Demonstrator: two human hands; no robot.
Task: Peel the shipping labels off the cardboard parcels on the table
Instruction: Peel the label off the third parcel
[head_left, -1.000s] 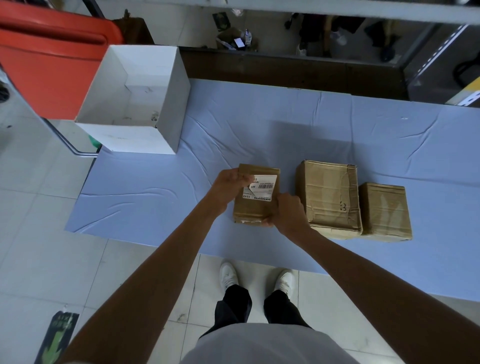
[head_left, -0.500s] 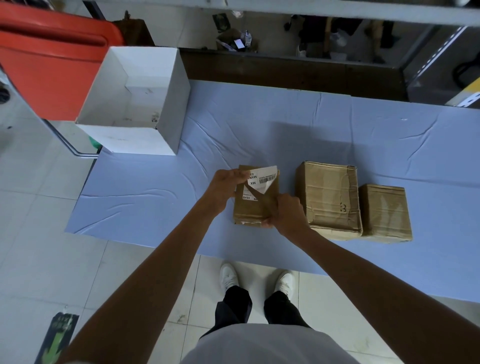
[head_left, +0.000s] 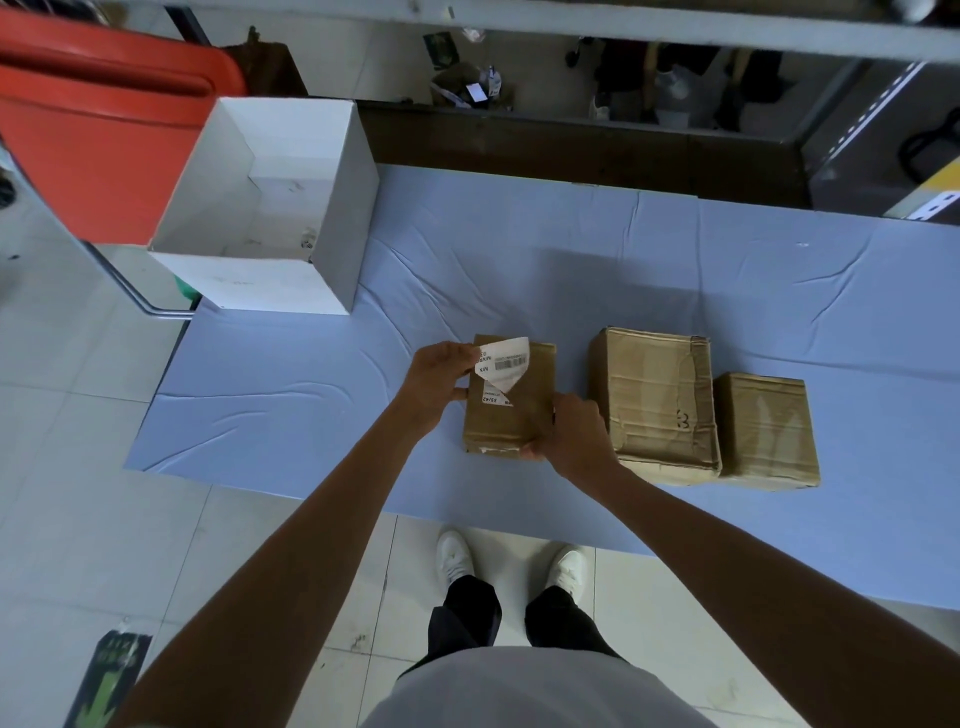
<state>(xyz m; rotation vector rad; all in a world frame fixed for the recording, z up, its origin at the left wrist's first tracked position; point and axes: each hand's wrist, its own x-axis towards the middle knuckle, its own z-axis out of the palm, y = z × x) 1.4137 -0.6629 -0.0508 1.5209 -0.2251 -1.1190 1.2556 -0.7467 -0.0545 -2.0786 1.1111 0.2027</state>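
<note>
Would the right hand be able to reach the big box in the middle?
Probably yes. The right hand grips the labelled parcel, and the big middle parcel sits just beside it, with nothing between.

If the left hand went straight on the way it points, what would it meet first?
The half-peeled white shipping label that the left hand pinches, on the small brown cardboard parcel; beyond that, probably only blue tablecloth.

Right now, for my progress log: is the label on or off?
Partly off: the left hand pinches the label, peeled back; its lower strip sticks to the parcel.
</note>
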